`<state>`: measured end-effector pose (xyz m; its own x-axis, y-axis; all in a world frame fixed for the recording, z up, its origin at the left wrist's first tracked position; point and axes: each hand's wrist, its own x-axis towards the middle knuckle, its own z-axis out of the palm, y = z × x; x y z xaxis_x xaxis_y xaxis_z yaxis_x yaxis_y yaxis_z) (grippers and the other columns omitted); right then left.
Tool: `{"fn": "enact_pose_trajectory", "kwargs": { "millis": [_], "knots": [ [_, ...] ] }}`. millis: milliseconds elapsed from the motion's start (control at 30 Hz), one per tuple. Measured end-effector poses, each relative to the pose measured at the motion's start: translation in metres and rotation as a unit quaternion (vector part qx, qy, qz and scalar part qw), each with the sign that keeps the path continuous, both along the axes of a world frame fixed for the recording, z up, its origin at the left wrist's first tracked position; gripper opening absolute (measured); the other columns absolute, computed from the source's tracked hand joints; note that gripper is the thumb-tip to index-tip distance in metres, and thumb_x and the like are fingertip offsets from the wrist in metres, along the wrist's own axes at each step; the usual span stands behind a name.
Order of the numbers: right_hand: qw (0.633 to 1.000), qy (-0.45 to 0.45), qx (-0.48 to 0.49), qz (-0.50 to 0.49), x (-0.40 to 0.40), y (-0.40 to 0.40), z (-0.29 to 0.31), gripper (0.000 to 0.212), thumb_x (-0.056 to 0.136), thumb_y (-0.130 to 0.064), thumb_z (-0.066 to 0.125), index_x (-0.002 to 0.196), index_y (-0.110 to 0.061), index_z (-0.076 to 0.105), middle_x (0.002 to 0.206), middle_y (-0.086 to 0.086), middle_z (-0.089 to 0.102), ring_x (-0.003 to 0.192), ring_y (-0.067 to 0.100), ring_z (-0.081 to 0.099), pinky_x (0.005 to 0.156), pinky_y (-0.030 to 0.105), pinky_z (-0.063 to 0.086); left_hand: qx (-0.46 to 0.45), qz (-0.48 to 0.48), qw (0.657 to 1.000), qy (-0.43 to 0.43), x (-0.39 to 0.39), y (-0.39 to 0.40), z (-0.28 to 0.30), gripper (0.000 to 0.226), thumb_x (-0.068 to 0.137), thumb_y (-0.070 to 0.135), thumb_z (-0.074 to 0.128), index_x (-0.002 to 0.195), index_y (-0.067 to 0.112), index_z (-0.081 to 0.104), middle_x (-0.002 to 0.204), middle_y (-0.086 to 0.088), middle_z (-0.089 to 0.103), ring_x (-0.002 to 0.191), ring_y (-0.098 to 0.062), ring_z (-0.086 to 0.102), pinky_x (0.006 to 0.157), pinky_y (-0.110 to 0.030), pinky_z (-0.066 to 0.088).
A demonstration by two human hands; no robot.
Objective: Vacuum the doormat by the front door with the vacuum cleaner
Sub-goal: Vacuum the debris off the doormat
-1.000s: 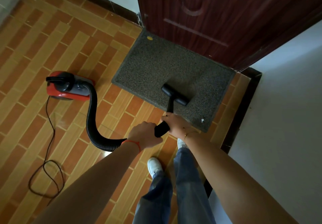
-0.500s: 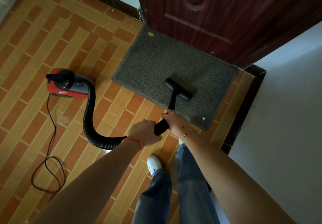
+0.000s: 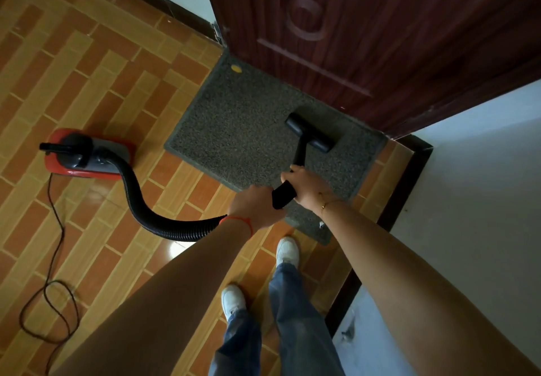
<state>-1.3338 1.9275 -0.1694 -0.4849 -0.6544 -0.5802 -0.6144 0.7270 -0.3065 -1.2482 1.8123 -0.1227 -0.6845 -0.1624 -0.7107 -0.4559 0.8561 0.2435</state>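
Coarse, looped, matt grey pile on the doormat [image 3: 248, 129]. Smooth black plastic for the nozzle [image 3: 310, 133] and wand [image 3: 299, 154]; ribbed, faintly shiny black plastic on the hose [image 3: 152, 214]. Glossy red and grey plastic shell on the vacuum [image 3: 87, 156]. Glazed orange-brown floor [image 3: 87, 77] tiles, reflecting light. Dark red wood-grain door [image 3: 380, 38], satin sheen. Faded blue denim jeans [image 3: 292, 317].

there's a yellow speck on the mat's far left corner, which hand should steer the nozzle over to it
Right, probably. The right hand grips the wand nearest the nozzle, so it aims it best toward the yellow speck. The left hand holds the rear end by the hose, better for feeding slack.
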Motion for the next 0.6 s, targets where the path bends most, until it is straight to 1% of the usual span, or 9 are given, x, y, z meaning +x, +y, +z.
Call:
{"fn": "enact_pose_trajectory", "kwargs": {
  "millis": [67, 133, 233, 300, 433, 600],
  "knots": [
    [1.000, 0.001, 0.005, 0.003, -0.021, 0.002, 0.000, 0.015, 0.090, -0.003, 0.053, 0.089, -0.015, 0.044, 0.115, 0.012, 0.052, 0.099, 0.032, 0.058, 0.067, 0.036, 0.044, 0.001, 0.001, 1.000, 0.002, -0.020, 0.002, -0.002, 0.016, 0.081, 0.038, 0.056, 0.082, 0.022, 0.057, 0.066, 0.004, 0.055, 0.057, -0.014, 0.055, 0.047, -0.024, 0.039],
    [1.000, 0.004, 0.010, 0.002, -0.039, 0.003, -0.001, 0.015, 0.089, -0.002, 0.053, 0.090, -0.014, 0.045, 0.112, 0.012, 0.053, 0.096, 0.031, 0.059, 0.064, 0.035, 0.044, 0.002, 0.006, 1.000, 0.007, -0.038, 0.006, -0.003, 0.015, 0.081, 0.037, 0.057, 0.082, 0.022, 0.055, 0.065, 0.006, 0.052, 0.060, -0.015, 0.055, 0.049, -0.024, 0.038],
    [1.000, 0.006, 0.005, 0.000, -0.061, 0.007, -0.003, 0.014, 0.090, -0.001, 0.053, 0.100, -0.010, 0.053, 0.112, 0.012, 0.053, 0.093, 0.031, 0.060, 0.062, 0.033, 0.041, 0.004, 0.012, 1.000, 0.011, -0.058, 0.010, -0.005, 0.012, 0.081, 0.034, 0.056, 0.084, 0.022, 0.057, 0.066, 0.005, 0.053, 0.063, -0.018, 0.058, 0.052, -0.025, 0.042],
    [1.000, 0.007, 0.001, 0.003, -0.072, 0.010, -0.004, 0.014, 0.090, -0.001, 0.052, 0.102, -0.009, 0.054, 0.112, 0.012, 0.055, 0.092, 0.030, 0.060, 0.061, 0.032, 0.039, 0.006, 0.014, 1.000, 0.011, -0.069, 0.012, -0.007, 0.012, 0.080, 0.033, 0.057, 0.085, 0.022, 0.059, 0.067, 0.005, 0.055, 0.064, -0.018, 0.060, 0.052, -0.026, 0.043],
    [1.000, 0.010, -0.001, 0.002, -0.089, 0.013, -0.005, 0.014, 0.090, -0.002, 0.052, 0.102, -0.010, 0.054, 0.111, 0.012, 0.055, 0.091, 0.030, 0.061, 0.061, 0.032, 0.040, 0.008, 0.014, 1.000, 0.011, -0.085, 0.016, -0.009, 0.013, 0.081, 0.033, 0.057, 0.087, 0.022, 0.060, 0.067, 0.004, 0.056, 0.061, -0.015, 0.058, 0.048, -0.023, 0.040],
    [1.000, 0.005, 0.010, 0.010, -0.093, 0.014, 0.000, 0.014, 0.091, -0.003, 0.051, 0.102, -0.010, 0.055, 0.111, 0.011, 0.055, 0.094, 0.030, 0.062, 0.064, 0.033, 0.042, 0.008, 0.011, 1.000, 0.014, -0.086, 0.017, -0.010, 0.014, 0.080, 0.034, 0.056, 0.083, 0.021, 0.059, 0.066, 0.004, 0.056, 0.061, -0.015, 0.059, 0.049, -0.023, 0.043]
  ]
}}
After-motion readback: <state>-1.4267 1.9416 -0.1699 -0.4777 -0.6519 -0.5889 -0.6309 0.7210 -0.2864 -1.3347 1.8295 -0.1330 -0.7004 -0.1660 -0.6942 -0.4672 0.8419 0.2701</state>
